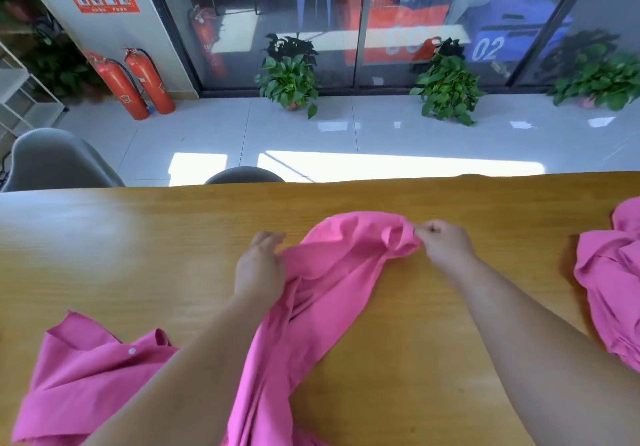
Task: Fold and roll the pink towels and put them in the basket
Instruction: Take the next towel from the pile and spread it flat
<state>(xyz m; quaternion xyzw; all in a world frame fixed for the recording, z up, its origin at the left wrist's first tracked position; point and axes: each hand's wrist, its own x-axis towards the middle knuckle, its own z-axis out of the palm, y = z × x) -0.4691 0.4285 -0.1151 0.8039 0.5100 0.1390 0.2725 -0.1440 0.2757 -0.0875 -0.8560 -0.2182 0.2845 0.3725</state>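
Starting at the near edge of the desk, a crumpled pink towel lies on the left with a small white button on it. Beside it, the middle pink towel runs in a loose twisted band from the near edge up to the desk's centre.

Both hands are apart and closed on this middle towel. The left hand appears to grip its left edge with curled fingers, and the right hand pinches a bunched far corner.

The fabric looks thin, light and limp. It will likely sag and wrinkle unless held at two corners and pulled taut, so the hemmed edges and corners are probably the best places to hold it.

A third pink towel is heaped well apart at the right edge. Bare wood between the heaps and towards the far edge leaves room to spread a towel flat, though the near part hangs off the desk.

Beyond the far edge stand two chairs, then tiled floor and potted plants. No basket is in view.
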